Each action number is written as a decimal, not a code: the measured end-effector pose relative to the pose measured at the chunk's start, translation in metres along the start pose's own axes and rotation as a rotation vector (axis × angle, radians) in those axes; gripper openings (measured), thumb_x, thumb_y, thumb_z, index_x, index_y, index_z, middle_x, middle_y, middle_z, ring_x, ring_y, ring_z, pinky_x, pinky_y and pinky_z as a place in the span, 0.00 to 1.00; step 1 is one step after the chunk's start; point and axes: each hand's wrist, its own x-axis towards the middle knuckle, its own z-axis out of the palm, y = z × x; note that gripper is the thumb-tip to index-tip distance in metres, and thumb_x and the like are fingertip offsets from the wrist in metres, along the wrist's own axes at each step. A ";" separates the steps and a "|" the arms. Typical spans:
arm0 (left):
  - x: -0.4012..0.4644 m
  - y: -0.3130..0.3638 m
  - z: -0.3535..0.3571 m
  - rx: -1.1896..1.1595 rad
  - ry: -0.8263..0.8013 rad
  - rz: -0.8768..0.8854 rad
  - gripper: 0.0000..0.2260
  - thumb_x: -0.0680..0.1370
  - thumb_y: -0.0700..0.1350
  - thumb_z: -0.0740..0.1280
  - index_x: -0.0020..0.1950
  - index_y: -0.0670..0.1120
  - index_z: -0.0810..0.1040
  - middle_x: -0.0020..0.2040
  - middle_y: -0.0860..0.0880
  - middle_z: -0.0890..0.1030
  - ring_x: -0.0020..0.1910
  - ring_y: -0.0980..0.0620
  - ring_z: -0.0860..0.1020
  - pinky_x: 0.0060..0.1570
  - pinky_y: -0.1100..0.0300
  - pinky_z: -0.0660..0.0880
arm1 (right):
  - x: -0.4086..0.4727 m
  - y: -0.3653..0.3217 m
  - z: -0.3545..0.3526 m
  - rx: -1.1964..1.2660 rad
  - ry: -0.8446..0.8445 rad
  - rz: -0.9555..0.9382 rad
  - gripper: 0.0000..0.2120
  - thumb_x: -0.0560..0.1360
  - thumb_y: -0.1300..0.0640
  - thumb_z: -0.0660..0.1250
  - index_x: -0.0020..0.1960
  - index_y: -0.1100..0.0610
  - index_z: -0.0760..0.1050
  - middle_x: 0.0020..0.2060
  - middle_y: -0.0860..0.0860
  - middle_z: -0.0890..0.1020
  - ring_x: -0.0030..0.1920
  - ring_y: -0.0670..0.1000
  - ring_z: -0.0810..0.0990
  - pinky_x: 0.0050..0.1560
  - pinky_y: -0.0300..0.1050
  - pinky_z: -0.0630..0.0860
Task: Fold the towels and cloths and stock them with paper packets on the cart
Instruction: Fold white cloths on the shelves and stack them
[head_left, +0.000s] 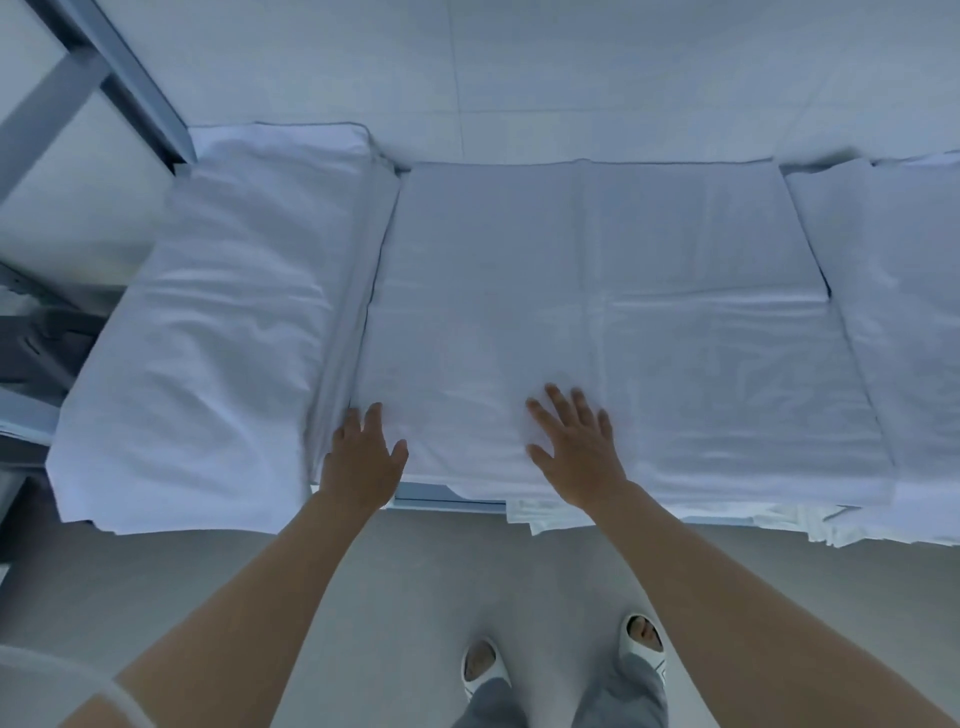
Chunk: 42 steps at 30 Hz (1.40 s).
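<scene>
The right hand (576, 452) lies flat with fingers spread on the white cloth (597, 312), near its front edge. The left hand (361, 457) rests at the cloth's front left corner, fingers straight and close together, thumb out. The cloth lies smooth and flat, spread across the middle of the table (447, 493). A thicker folded stack (208, 338) lies just beside it at the table's left end, another cloth (904, 291) at the right end. Thin white packets (675, 519) jut from under the front edge.

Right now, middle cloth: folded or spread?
Folded. The middle cloth lies as a flat rectangle with crease lines and layered edges at its near side; both hands rest flat on it.
</scene>
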 end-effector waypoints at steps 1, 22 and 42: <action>0.003 0.001 0.001 -0.022 0.017 -0.030 0.29 0.83 0.54 0.62 0.81 0.46 0.58 0.78 0.39 0.62 0.73 0.37 0.65 0.67 0.41 0.70 | 0.000 0.000 0.001 -0.003 0.003 0.004 0.31 0.84 0.41 0.58 0.84 0.41 0.51 0.84 0.44 0.44 0.84 0.55 0.41 0.81 0.63 0.44; 0.070 0.042 -0.005 -0.449 0.101 -0.312 0.36 0.71 0.43 0.80 0.72 0.36 0.65 0.60 0.39 0.74 0.60 0.38 0.77 0.47 0.55 0.70 | 0.011 -0.002 0.003 0.027 0.003 0.042 0.31 0.83 0.43 0.62 0.82 0.39 0.54 0.84 0.42 0.46 0.84 0.54 0.41 0.80 0.63 0.45; 0.043 0.119 -0.005 -0.445 0.291 0.089 0.22 0.78 0.36 0.61 0.73 0.44 0.66 0.50 0.40 0.79 0.51 0.33 0.79 0.44 0.49 0.69 | 0.015 0.011 -0.032 0.259 -0.226 0.037 0.38 0.76 0.61 0.68 0.82 0.42 0.60 0.84 0.40 0.49 0.83 0.48 0.42 0.82 0.60 0.47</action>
